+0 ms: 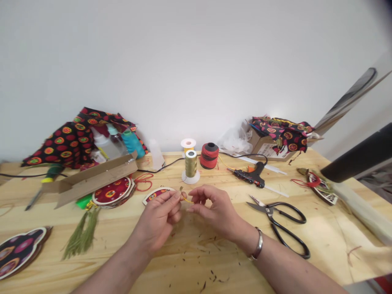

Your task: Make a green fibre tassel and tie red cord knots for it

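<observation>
Over the middle of the wooden table, my left hand and my right hand meet, both pinched on a short yellow cord. The cord runs between the fingertips of both hands. Just behind my left hand lies a small oval ornament with red patterned fabric. A silver bangle sits on my right wrist.
Black scissors lie right of my hands; a black glue gun is behind them. Gold thread spool and red spool stand at the back. A cardboard box, stacked ornaments and a green tassel are left.
</observation>
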The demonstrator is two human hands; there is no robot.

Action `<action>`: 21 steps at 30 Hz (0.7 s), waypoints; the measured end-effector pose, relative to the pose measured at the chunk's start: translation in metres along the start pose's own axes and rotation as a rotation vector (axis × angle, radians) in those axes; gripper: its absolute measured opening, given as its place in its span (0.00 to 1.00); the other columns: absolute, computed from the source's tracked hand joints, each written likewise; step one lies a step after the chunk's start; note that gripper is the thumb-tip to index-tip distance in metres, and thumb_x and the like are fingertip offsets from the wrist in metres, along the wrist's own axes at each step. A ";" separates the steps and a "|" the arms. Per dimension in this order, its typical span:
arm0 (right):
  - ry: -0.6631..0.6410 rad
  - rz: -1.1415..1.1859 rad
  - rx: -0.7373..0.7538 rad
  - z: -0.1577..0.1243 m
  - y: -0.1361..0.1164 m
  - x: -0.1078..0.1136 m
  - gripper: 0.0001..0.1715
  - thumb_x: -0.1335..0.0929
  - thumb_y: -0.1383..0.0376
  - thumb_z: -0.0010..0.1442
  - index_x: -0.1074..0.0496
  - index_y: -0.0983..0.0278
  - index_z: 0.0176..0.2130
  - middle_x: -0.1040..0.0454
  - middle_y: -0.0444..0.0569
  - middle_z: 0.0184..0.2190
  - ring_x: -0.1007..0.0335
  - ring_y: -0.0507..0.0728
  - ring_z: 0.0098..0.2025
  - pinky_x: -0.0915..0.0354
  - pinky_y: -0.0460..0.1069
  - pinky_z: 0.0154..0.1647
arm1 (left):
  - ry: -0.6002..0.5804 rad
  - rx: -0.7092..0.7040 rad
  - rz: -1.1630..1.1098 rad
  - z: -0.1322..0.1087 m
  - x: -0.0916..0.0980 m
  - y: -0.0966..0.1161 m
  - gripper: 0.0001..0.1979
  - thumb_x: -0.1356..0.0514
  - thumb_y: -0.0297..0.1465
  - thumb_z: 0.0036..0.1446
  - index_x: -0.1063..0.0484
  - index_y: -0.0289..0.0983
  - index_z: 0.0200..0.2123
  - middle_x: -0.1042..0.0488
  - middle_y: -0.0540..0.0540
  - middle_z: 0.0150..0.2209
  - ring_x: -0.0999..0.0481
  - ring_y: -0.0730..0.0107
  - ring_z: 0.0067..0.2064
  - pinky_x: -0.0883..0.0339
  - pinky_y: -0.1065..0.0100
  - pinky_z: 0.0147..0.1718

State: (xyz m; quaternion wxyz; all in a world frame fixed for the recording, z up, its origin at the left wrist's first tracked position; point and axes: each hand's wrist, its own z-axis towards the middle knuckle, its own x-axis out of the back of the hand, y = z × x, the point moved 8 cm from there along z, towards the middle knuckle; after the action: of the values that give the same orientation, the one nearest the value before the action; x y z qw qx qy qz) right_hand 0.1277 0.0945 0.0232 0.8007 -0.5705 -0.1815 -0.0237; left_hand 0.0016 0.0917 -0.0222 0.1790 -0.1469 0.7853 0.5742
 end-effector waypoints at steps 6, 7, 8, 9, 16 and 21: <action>0.005 -0.048 0.078 -0.003 -0.006 0.000 0.10 0.30 0.70 0.50 0.26 0.62 0.36 0.27 0.44 0.26 0.34 0.51 0.28 0.37 0.46 0.31 | 0.001 0.009 -0.010 -0.002 -0.001 -0.001 0.11 0.33 0.33 0.43 0.30 0.32 0.21 0.48 0.59 0.16 0.54 0.83 0.18 0.56 0.79 0.15; 0.016 -0.050 0.093 -0.003 -0.008 0.001 0.09 0.30 0.69 0.50 0.26 0.62 0.36 0.27 0.44 0.26 0.34 0.51 0.28 0.37 0.46 0.31 | 0.001 0.010 0.003 -0.002 -0.001 -0.002 0.11 0.33 0.33 0.44 0.30 0.32 0.22 0.49 0.59 0.16 0.54 0.83 0.18 0.55 0.79 0.15; 0.029 -0.053 0.108 -0.004 -0.010 0.002 0.08 0.31 0.69 0.51 0.26 0.62 0.35 0.27 0.44 0.25 0.34 0.51 0.28 0.37 0.46 0.31 | -0.001 0.012 0.014 -0.002 -0.001 -0.002 0.10 0.34 0.33 0.44 0.29 0.32 0.22 0.49 0.59 0.16 0.55 0.83 0.18 0.55 0.79 0.15; 0.039 -0.055 0.120 -0.004 -0.011 0.003 0.06 0.31 0.69 0.51 0.26 0.62 0.34 0.27 0.45 0.25 0.33 0.51 0.27 0.37 0.46 0.31 | -0.002 0.012 0.022 -0.002 -0.001 -0.003 0.10 0.34 0.33 0.45 0.29 0.32 0.23 0.49 0.59 0.16 0.55 0.83 0.18 0.55 0.79 0.15; 0.058 -0.064 0.142 -0.005 -0.014 0.004 0.02 0.32 0.68 0.54 0.27 0.63 0.31 0.26 0.46 0.26 0.34 0.51 0.27 0.38 0.46 0.30 | 0.002 -0.026 0.034 -0.002 -0.001 0.000 0.09 0.35 0.33 0.46 0.27 0.32 0.24 0.48 0.59 0.16 0.55 0.83 0.18 0.56 0.79 0.16; 0.071 -0.096 0.104 -0.005 -0.011 0.005 0.05 0.34 0.68 0.55 0.29 0.64 0.28 0.28 0.45 0.23 0.36 0.50 0.26 0.39 0.45 0.28 | 0.026 -0.089 0.078 -0.004 -0.001 0.006 0.08 0.35 0.33 0.46 0.26 0.33 0.25 0.46 0.58 0.16 0.52 0.83 0.18 0.55 0.77 0.16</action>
State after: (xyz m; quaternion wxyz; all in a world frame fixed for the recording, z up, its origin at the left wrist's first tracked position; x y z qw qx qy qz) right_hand 0.1307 0.0871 0.0338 0.8329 -0.5177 -0.1813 -0.0728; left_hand -0.0002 0.0898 -0.0155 0.1395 -0.1318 0.7664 0.6131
